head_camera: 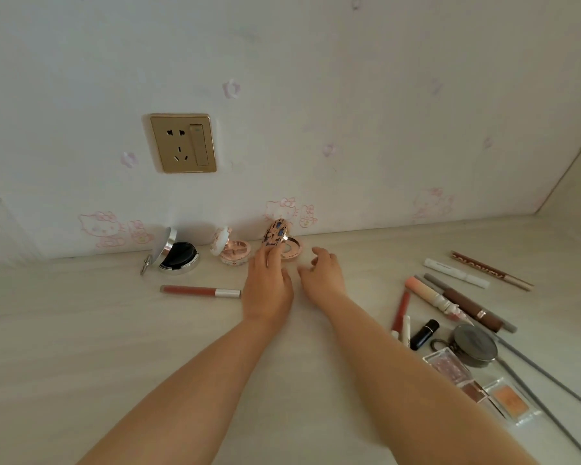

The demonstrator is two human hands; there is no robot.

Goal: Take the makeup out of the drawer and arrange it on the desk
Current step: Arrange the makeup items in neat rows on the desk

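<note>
Three open compacts stand in a row along the wall on the pale desk (114, 347): a silver one with a black inside (178, 255), a white and pink one (233, 251), and a pink one with a dark patterned lid (277, 233). My left hand (267, 283) reaches forward, its straight fingertips touching the patterned compact's lid and base. My right hand (322, 273) hovers just right of that compact, fingers relaxed, holding nothing. A red lip gloss tube (198, 291) lies left of my left hand.
A loose heap of makeup lies at the right: a pink tube (426, 292), white tube (455, 272), brown pencil (490, 270), black lipstick (425, 333), round grey compact (475, 345), clear palettes (446, 364) and an orange blush (508, 399). A gold wall socket (182, 142) sits above the desk.
</note>
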